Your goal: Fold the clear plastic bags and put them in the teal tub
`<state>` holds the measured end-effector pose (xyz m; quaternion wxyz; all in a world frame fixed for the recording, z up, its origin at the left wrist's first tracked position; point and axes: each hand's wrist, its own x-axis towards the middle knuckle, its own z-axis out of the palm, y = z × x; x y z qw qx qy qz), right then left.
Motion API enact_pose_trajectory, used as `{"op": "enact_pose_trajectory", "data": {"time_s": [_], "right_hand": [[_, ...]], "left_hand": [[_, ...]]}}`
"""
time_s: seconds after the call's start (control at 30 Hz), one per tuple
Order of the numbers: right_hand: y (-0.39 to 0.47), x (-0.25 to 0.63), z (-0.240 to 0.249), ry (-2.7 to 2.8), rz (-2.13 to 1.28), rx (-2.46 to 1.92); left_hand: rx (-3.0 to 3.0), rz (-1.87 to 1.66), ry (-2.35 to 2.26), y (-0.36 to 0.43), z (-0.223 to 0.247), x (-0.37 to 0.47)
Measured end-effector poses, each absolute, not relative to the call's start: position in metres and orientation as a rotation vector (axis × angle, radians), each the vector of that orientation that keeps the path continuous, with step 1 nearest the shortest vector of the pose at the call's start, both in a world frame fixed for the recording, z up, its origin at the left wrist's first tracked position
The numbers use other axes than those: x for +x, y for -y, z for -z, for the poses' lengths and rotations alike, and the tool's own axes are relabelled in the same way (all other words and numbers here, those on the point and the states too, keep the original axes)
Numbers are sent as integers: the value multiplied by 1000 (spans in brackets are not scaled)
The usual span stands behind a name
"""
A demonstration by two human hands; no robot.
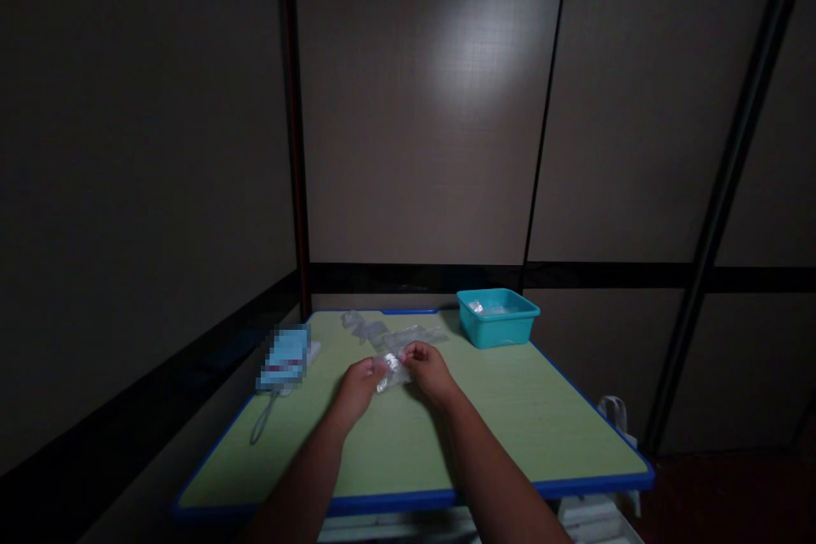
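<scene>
Above the middle of the green table, a small clear plastic bag is stretched between both hands. My left hand pinches its left side, and my right hand pinches its upper right side with bent fingers. Something shiny shows in the bag between the fingertips, too small to make out. Just behind the hands, more clear plastic bags lie flat on the table, with a crumpled piece of clear plastic at their left.
A turquoise basket with some clear packets inside stands at the back right corner. At the left edge lies a blurred blue item with a strap loop. Walls stand behind and left.
</scene>
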<state>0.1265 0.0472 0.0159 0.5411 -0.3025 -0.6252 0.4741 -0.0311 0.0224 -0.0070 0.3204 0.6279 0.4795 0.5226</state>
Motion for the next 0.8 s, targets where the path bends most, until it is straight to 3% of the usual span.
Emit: {"op": "enact_pose_trajectory", "data": {"time_s": [0.8], "right_hand": [[-45,124,-12,1481,-1252,-659]], "left_hand": [[1589,-1349,-1304,-13,-1,-30]]}}
